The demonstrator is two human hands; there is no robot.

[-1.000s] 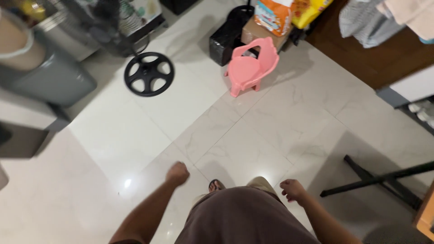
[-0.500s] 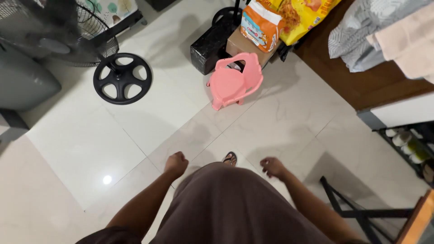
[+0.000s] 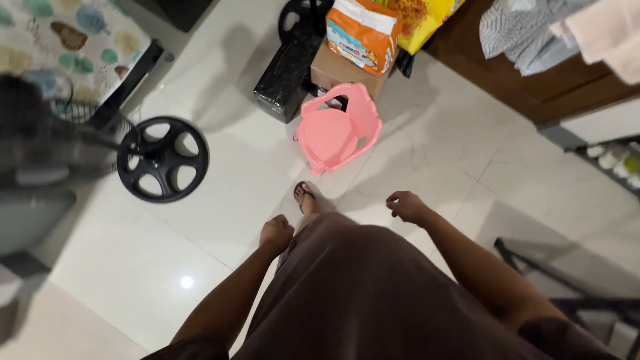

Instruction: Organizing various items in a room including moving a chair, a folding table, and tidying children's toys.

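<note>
My left hand hangs at my side in a closed fist with nothing in it. My right hand is out in front of my hip, fingers curled loosely, also holding nothing. A small pink plastic child's chair stands on the white tiled floor just ahead of my sandalled foot, a short way from both hands.
A standing fan with a round black base is at the left. Behind the chair sit a black wrapped box, a cardboard box and orange and yellow bags. A black metal stand is at the right, wooden furniture with draped cloths beyond.
I have stepped forward: the pink chair and fan base are nearer and lower in view. My foot now shows ahead of me. Both hands stay empty at my sides.
</note>
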